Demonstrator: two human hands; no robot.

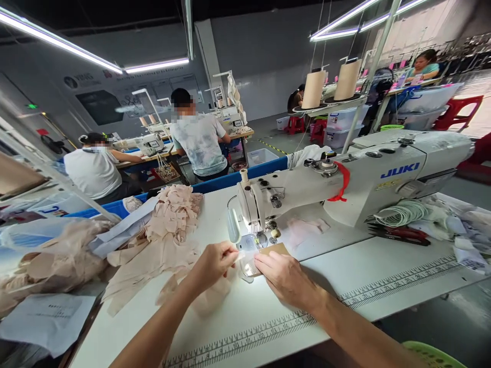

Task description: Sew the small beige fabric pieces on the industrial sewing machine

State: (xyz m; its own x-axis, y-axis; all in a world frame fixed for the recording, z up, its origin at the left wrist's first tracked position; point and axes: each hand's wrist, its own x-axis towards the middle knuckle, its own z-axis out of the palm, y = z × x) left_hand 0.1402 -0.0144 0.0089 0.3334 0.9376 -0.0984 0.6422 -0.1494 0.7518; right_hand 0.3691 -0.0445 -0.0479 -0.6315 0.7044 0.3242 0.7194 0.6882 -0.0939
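Note:
A white JUKI sewing machine stands in front of me on the table. Just left of its needle area, my left hand pinches the edge of a thin, pale beige fabric piece, which hangs down over the table below it. My right hand lies with fingers stretched out near the presser foot, over a flat brown piece and the lit metal plate. What is under its fingertips is hidden. To the left is a heap of beige fabric pieces.
A printed ruler runs along the table's front. Dark red-handled scissors and a coiled pale cord lie at the right, beside white scraps. Bagged fabric sits at the left. Thread cones stand above; several people work behind.

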